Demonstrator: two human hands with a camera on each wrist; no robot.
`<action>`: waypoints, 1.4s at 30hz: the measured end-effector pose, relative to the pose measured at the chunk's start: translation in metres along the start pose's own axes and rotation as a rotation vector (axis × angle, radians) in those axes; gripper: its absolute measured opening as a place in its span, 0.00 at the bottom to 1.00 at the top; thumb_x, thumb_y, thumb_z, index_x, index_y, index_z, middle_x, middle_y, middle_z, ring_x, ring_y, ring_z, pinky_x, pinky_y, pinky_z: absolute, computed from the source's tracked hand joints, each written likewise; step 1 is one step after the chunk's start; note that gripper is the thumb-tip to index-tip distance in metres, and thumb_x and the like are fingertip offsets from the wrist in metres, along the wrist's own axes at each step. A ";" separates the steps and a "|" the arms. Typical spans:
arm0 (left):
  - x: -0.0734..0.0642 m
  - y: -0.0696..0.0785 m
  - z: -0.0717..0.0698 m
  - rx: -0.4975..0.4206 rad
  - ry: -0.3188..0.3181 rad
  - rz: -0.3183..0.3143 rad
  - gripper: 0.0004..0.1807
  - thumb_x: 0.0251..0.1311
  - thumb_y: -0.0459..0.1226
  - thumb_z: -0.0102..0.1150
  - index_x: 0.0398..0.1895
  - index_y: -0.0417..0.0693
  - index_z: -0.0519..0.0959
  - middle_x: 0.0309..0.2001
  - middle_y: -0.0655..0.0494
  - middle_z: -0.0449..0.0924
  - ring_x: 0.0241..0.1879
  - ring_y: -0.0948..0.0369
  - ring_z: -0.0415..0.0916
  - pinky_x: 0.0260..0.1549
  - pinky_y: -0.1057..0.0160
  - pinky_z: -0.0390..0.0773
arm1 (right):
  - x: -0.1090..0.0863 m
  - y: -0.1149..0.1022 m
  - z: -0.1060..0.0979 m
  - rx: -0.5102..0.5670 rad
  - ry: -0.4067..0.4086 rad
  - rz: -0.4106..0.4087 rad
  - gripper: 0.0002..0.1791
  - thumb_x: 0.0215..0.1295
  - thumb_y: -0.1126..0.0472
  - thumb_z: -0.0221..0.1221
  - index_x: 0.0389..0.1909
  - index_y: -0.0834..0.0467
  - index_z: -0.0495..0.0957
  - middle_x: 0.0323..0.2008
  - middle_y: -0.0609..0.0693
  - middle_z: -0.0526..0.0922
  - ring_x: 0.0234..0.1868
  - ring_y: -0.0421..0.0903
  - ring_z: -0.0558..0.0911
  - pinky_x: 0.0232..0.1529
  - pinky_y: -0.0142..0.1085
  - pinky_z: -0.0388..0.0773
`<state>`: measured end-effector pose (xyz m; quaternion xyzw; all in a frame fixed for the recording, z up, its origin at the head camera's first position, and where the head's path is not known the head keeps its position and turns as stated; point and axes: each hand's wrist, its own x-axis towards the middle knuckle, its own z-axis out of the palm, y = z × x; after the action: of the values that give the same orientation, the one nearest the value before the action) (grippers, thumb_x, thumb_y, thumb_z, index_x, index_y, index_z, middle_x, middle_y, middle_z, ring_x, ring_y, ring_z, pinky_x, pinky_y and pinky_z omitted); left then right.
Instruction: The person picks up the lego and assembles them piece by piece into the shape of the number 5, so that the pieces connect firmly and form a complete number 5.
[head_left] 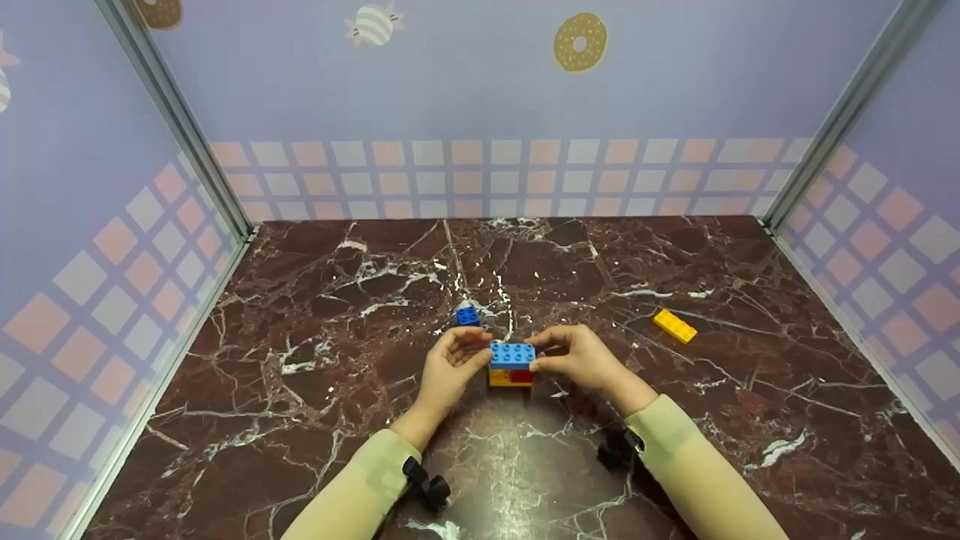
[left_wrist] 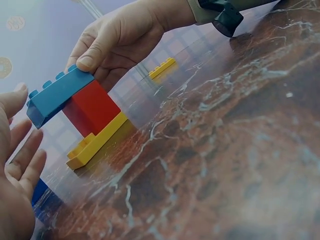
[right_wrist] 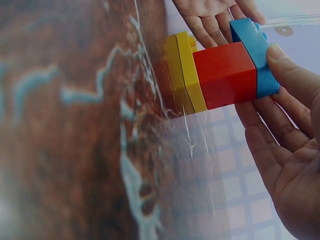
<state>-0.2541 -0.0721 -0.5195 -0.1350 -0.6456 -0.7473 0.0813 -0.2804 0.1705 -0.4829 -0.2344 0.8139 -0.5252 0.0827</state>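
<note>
A light blue brick (head_left: 513, 355) lies across the top of a red brick (left_wrist: 94, 109), one end jutting out toward my left hand (head_left: 448, 367). Under the red brick is a flat yellow brick (left_wrist: 95, 142) on the tabletop, a few of its studs showing. My right hand (head_left: 585, 358) pinches the light blue brick's right end, thumb in front and fingers behind. The left hand's thumb and fingers are spread loosely around the jutting end, the thumb tip close beside it. Just beyond the left hand sits a small dark blue brick (head_left: 466, 315).
Off to the right a second yellow brick (head_left: 675, 326) lies on the dark red marbled tabletop (head_left: 337, 300). Patterned panels (head_left: 495, 172) wall in the back and both sides. Each wrist wears a black camera mount (head_left: 426, 484).
</note>
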 end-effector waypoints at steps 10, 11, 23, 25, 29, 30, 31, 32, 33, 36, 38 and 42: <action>0.007 -0.002 -0.005 -0.006 0.209 0.077 0.21 0.59 0.20 0.65 0.55 0.24 0.72 0.51 0.27 0.80 0.47 0.60 0.83 0.50 0.69 0.84 | 0.001 0.001 0.000 -0.025 0.005 -0.011 0.19 0.58 0.69 0.71 0.51 0.70 0.84 0.52 0.68 0.86 0.47 0.62 0.88 0.44 0.27 0.86; 0.008 -0.002 -0.005 -0.007 0.217 0.079 0.21 0.59 0.20 0.65 0.55 0.24 0.72 0.51 0.27 0.80 0.47 0.61 0.83 0.49 0.69 0.84 | 0.001 0.001 0.000 -0.023 0.005 -0.011 0.19 0.59 0.69 0.71 0.51 0.70 0.84 0.52 0.68 0.86 0.47 0.63 0.88 0.44 0.27 0.86; 0.015 -0.005 -0.014 0.021 0.243 0.095 0.22 0.59 0.21 0.65 0.56 0.25 0.72 0.51 0.27 0.79 0.47 0.60 0.82 0.48 0.70 0.83 | -0.001 0.002 0.000 -0.007 -0.001 0.015 0.20 0.58 0.66 0.72 0.51 0.68 0.84 0.52 0.66 0.86 0.46 0.59 0.89 0.44 0.30 0.87; 0.017 -0.007 -0.016 0.031 0.248 0.098 0.22 0.59 0.22 0.66 0.56 0.26 0.72 0.51 0.28 0.80 0.48 0.57 0.82 0.48 0.70 0.83 | 0.000 0.002 0.000 -0.008 0.001 0.014 0.20 0.58 0.66 0.73 0.51 0.68 0.84 0.52 0.66 0.87 0.47 0.59 0.89 0.45 0.30 0.87; 0.023 -0.008 -0.018 0.044 0.264 0.100 0.22 0.60 0.23 0.66 0.57 0.27 0.72 0.52 0.28 0.80 0.50 0.52 0.82 0.48 0.70 0.82 | -0.001 0.000 0.000 -0.009 0.004 0.012 0.19 0.58 0.66 0.72 0.50 0.68 0.85 0.52 0.66 0.87 0.47 0.60 0.89 0.46 0.31 0.88; 0.025 -0.009 -0.019 0.043 0.269 0.099 0.23 0.59 0.22 0.66 0.57 0.27 0.72 0.52 0.28 0.79 0.51 0.50 0.82 0.48 0.70 0.82 | -0.001 0.000 0.000 -0.011 0.005 0.010 0.19 0.58 0.66 0.72 0.51 0.68 0.84 0.52 0.66 0.87 0.47 0.60 0.89 0.45 0.32 0.88; 0.027 -0.009 -0.019 0.039 0.271 0.098 0.23 0.59 0.22 0.66 0.57 0.27 0.72 0.53 0.27 0.79 0.51 0.47 0.81 0.48 0.70 0.82 | 0.000 0.000 0.000 -0.013 0.004 0.007 0.19 0.59 0.67 0.72 0.51 0.69 0.84 0.52 0.66 0.86 0.47 0.60 0.89 0.45 0.32 0.88; 0.028 -0.009 -0.020 0.037 0.273 0.096 0.24 0.59 0.21 0.66 0.58 0.26 0.71 0.53 0.26 0.78 0.52 0.44 0.81 0.48 0.70 0.82 | 0.000 0.000 0.000 -0.014 0.004 0.005 0.19 0.59 0.67 0.72 0.51 0.69 0.84 0.52 0.66 0.86 0.47 0.61 0.89 0.45 0.32 0.88; 0.030 -0.010 -0.020 0.038 0.271 0.094 0.24 0.59 0.21 0.66 0.58 0.26 0.71 0.54 0.25 0.77 0.53 0.41 0.80 0.49 0.68 0.82 | 0.000 0.000 -0.001 -0.016 0.005 0.004 0.19 0.59 0.67 0.71 0.51 0.69 0.84 0.52 0.67 0.86 0.47 0.61 0.89 0.45 0.32 0.88; 0.034 -0.011 -0.021 0.061 0.260 0.086 0.26 0.58 0.21 0.66 0.60 0.25 0.70 0.56 0.24 0.75 0.56 0.35 0.77 0.54 0.58 0.83 | 0.000 0.000 -0.001 -0.025 0.006 -0.003 0.18 0.60 0.68 0.71 0.50 0.70 0.84 0.53 0.67 0.86 0.47 0.61 0.89 0.44 0.31 0.88; 0.036 -0.013 -0.022 0.097 0.244 0.077 0.28 0.58 0.22 0.67 0.61 0.26 0.69 0.57 0.24 0.75 0.58 0.35 0.76 0.58 0.48 0.81 | 0.000 0.000 -0.001 -0.019 0.005 -0.002 0.18 0.60 0.67 0.71 0.50 0.70 0.84 0.53 0.67 0.86 0.47 0.61 0.89 0.44 0.30 0.87; 0.038 -0.013 -0.023 0.193 0.204 0.077 0.29 0.59 0.25 0.69 0.63 0.28 0.69 0.58 0.27 0.75 0.59 0.37 0.76 0.61 0.38 0.77 | -0.001 0.000 -0.001 -0.006 0.001 0.006 0.19 0.59 0.66 0.72 0.50 0.68 0.84 0.53 0.66 0.86 0.48 0.60 0.89 0.44 0.30 0.87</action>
<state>-0.2966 -0.0908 -0.5232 -0.0743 -0.6971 -0.6880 0.1878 -0.2803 0.1715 -0.4830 -0.2320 0.8162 -0.5226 0.0834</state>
